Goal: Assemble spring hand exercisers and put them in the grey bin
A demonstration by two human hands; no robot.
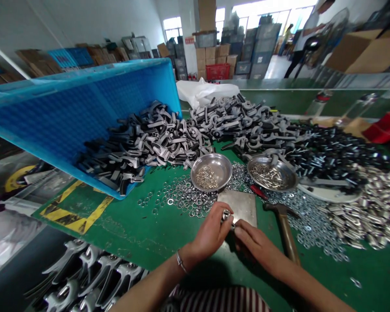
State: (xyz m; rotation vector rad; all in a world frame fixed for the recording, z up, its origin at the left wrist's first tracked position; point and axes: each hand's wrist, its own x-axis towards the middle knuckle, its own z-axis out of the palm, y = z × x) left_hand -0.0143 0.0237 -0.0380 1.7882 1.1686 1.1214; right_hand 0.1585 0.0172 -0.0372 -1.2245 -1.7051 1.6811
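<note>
My left hand (212,232) and my right hand (254,243) meet at the near edge of a green table (133,225). Both pinch a small shiny metal part (226,215) between their fingertips, just in front of a flat steel block (240,206). A wooden-handled hammer (284,225) lies right of my right hand. Loose washers (185,199) are scattered ahead of my left hand. Two round steel dishes sit beyond the block: the left dish (211,171) holds small rings, the right dish (272,173) holds pins.
A tipped blue crate (68,112) spills grey and black metal handles (156,138) across the table. Black screws (331,151) and silver sleeves (373,208) pile up at the right. Finished handles (84,277) lie at the lower left. A person (307,34) stands far behind among stacked boxes.
</note>
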